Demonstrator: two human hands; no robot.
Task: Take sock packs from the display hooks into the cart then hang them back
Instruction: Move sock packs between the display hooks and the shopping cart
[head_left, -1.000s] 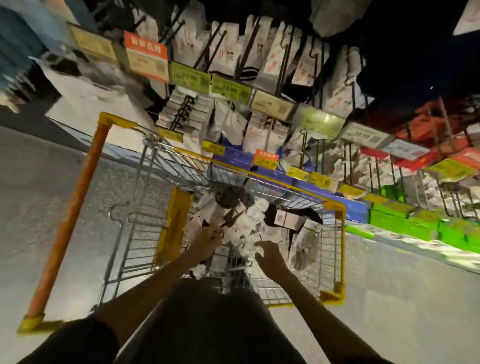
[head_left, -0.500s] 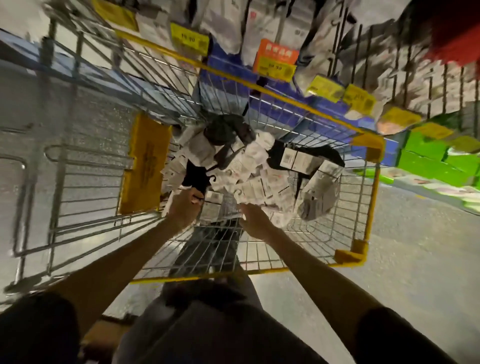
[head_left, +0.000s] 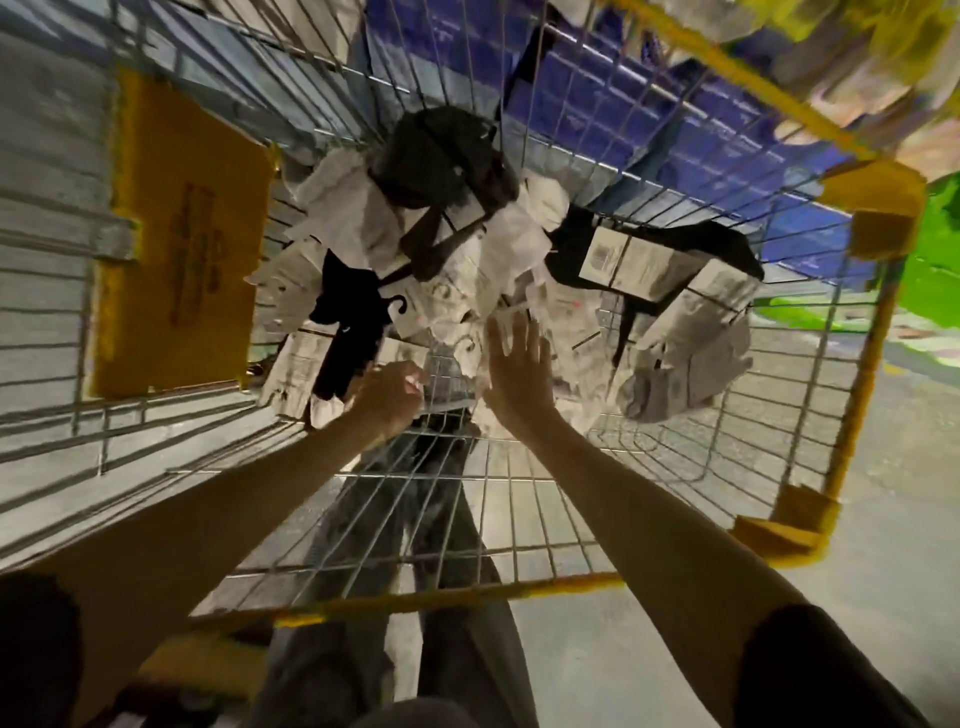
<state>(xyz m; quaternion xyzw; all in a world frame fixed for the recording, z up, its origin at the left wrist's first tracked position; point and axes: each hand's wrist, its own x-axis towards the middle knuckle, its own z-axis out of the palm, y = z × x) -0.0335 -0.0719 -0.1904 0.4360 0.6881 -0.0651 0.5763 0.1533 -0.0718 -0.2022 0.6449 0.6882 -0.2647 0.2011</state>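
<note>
While the sock packs (head_left: 447, 291) lie heaped mid-cart (head_left: 467, 597), the left hand (head_left: 387, 397) pinches one pack's near edge; the right hand (head_left: 517, 374) hovers spread, empty. Light and floppy, I judge; best taken by the stiff hanger hook (head_left: 396, 304) at eleven o'clock.

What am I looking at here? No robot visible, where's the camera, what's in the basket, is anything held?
There is no robot: a person works with two bare hands, and the single wide-angle camera sits on their head, looking down, so the arms enter from the bottom. Below is a wire shopping cart with yellow trim. Inside lies a heap of sock packs, mostly white, some black, several with small hanger hooks. The left hand is closed around the edge of a pack at the near side of the heap. The right hand is open, fingers spread, over the pile, holding nothing. The blurred blue and green shapes beyond the cart are store shelving; motion blur hides the detail.
</note>
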